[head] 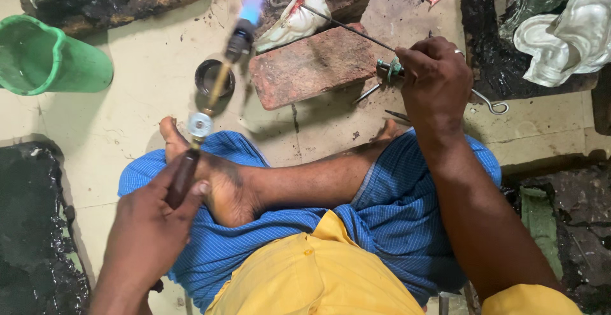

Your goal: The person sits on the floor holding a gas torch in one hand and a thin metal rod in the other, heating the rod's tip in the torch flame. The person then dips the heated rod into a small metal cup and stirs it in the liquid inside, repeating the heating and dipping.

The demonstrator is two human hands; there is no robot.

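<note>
My left hand (149,226) grips the dark handle of a gas torch (213,92) that points away from me. A blue flame (252,3) burns at its tip. My right hand (436,79) is closed on a thin metal rod (347,27) with a small greenish fitting (389,69); the rod reaches up and left over a red brick (312,67). The rod's tip touches a white and red crumpled piece (294,17) lying above the brick. I sit cross-legged on the floor, bare feet in front of me.
A green plastic mug (48,57) lies at the left. A small dark round tin (213,76) sits beside the brick. Metal hooks and rods (493,105) lie near my right hand. Black tarry slabs (38,226) flank both sides, with white cloth (563,32) at top right.
</note>
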